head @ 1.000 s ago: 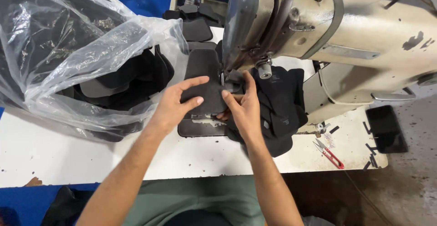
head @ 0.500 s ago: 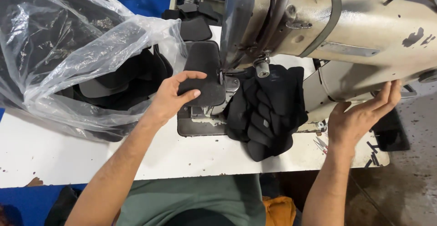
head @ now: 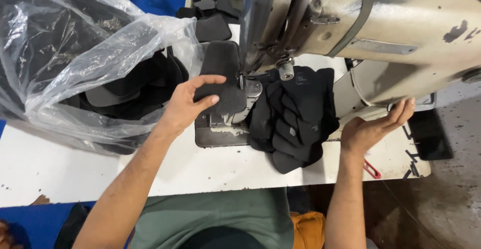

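A cream industrial sewing machine (head: pixel 381 33) fills the white tabletop's (head: pixel 75 163) far right. Left, a clear plastic bag (head: pixel 75 53) holds unsewn black pieces; finished ones pile (head: pixel 295 118) centrally. The left hand (head: pixel 188 103) presses a dark felt piece (head: pixel 223 76) under the needle; the right hand (head: pixel 373 128) hangs open, empty.

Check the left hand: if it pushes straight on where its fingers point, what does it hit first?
Probably the sewing machine's needle area. The left hand lies on the dark fabric piece, fingers pointing right toward it. Depth is unclear.
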